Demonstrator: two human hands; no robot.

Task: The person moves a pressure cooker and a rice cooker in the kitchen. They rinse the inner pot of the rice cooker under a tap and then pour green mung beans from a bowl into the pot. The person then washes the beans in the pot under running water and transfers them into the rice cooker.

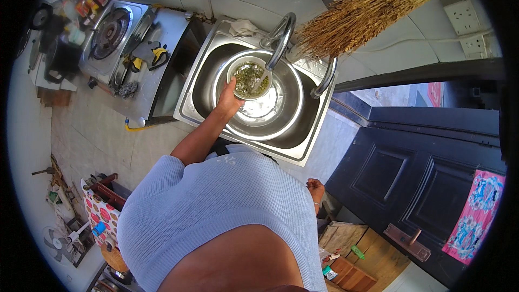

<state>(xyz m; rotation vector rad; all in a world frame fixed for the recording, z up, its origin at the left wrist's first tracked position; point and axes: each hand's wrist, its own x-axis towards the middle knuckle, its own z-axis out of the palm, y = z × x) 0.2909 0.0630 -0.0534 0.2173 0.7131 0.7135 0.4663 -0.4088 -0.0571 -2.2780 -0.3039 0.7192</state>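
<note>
My left hand (228, 98) grips the rim of a pale bowl (231, 73) from the near left side. Chopped green leafy bits (250, 78) lie in water inside it. The bowl is under the spout of a curved steel faucet (281, 40), and water seems to run into it. Below it, a wide steel basin (297, 109) rests in the steel sink (309, 148). My right hand (315, 188) hangs low by my right side, away from the sink, with its fingers curled in and nothing visible in them.
A second spout (326, 79) stands at the sink's right. A straw broom (378, 13) hangs beyond it, near wall sockets (464, 16). A gas stove (111, 32) and yellow-black scissors (157, 57) are on the left. A dark door (416, 173) is at the right, beside wooden boards (373, 254).
</note>
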